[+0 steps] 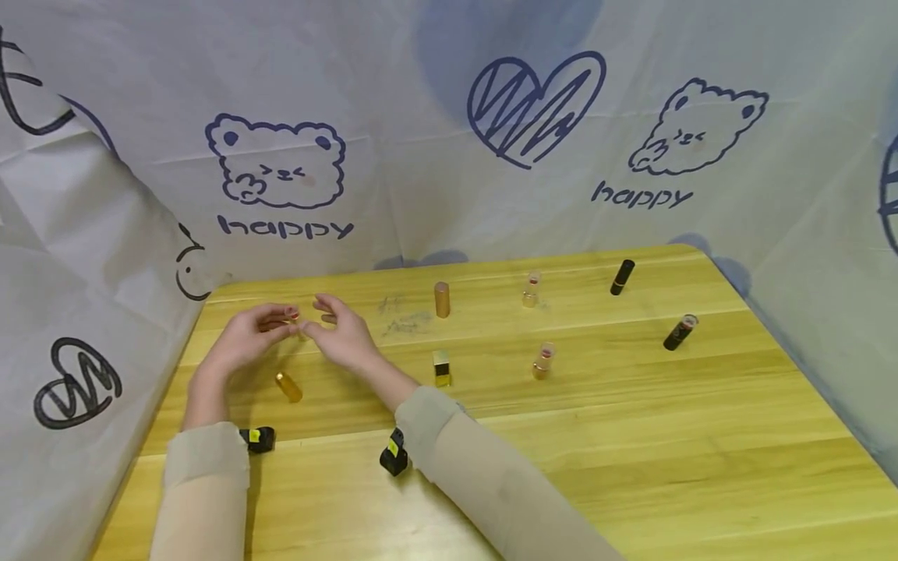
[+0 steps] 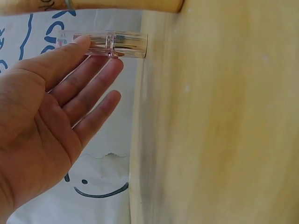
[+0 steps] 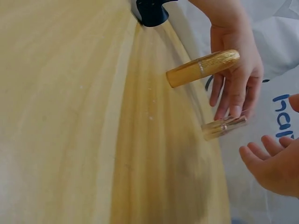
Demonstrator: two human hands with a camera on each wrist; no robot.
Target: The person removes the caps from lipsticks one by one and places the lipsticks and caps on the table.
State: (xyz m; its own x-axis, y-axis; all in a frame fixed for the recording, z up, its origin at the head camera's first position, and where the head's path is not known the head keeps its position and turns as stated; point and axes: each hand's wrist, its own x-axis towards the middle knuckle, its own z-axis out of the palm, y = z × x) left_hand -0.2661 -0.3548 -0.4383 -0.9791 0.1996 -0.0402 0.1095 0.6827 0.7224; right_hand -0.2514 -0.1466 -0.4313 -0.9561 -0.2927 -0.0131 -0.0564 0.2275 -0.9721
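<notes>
White cloth (image 1: 407, 187) with drawn bears and hearts is hung behind the wooden tabletop (image 1: 631, 444). Near its far left corner, a clear lipstick tube (image 2: 130, 45) is pinched upright by the left hand (image 1: 244, 340). Just beside it, the right hand (image 1: 341, 335) is held with fingers loose, nothing grasped. Nearer the front edge, a gold tube (image 1: 288, 386) is stood upright.

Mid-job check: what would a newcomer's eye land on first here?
Probably the scribble-filled heart, high on the pale backdrop. Next, the left hand pinching a clear-cased lipstick near the far-left corner of the table, with a gold, round-topped lipstick closer to the viewer.
</notes>
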